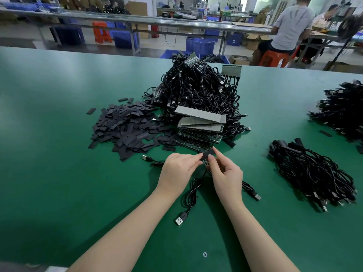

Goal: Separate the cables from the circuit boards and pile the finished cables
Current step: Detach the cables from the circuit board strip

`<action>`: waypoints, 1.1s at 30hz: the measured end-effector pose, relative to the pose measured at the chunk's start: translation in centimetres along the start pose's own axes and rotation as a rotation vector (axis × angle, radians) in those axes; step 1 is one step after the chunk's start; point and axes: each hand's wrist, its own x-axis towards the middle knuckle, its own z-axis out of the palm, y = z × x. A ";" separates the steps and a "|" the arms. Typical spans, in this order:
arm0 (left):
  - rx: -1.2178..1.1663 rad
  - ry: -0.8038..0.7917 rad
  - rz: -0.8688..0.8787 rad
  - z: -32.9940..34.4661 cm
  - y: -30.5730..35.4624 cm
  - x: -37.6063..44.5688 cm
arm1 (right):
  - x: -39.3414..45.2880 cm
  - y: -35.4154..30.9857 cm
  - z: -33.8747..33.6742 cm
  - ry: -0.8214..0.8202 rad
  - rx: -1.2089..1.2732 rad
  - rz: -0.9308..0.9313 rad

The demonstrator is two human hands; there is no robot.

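Both hands meet just in front of the stack of circuit boards (200, 132): the left hand (177, 169) and right hand (225, 173) pinch a small black sleeve (207, 153) on a cable (191, 191) that trails toward the person.

Matt green table (59, 134), glossy black plastic cables (196, 91), shiny metal plug (179, 220).

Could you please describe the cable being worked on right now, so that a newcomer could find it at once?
Start at the big tangled heap of cables in the middle of the green table, then come toward the camera to the left hand and right hand. The cable in hand hangs from their fingers. Unlike the loose ones beside it, its top end is pinched, and its USB plug lies nearest the camera.
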 end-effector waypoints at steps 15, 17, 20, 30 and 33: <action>-0.020 -0.035 -0.054 -0.2 0.0 -0.1 | 0.0 0.1 0.0 -0.014 -0.001 0.018; -0.013 -0.033 -0.042 -0.1 -0.1 -0.1 | 0.0 0.1 -0.1 -0.019 0.019 0.029; 0.001 -0.027 -0.006 0.2 -0.1 -0.1 | 0.1 0.1 -0.1 -0.044 0.057 0.053; 0.036 -0.201 -0.208 0.1 0.3 0.3 | 0.3 0.0 -0.7 0.111 0.238 0.120; 0.013 -0.226 -0.212 0.0 0.5 0.3 | 0.3 -0.1 -0.8 0.118 0.263 0.133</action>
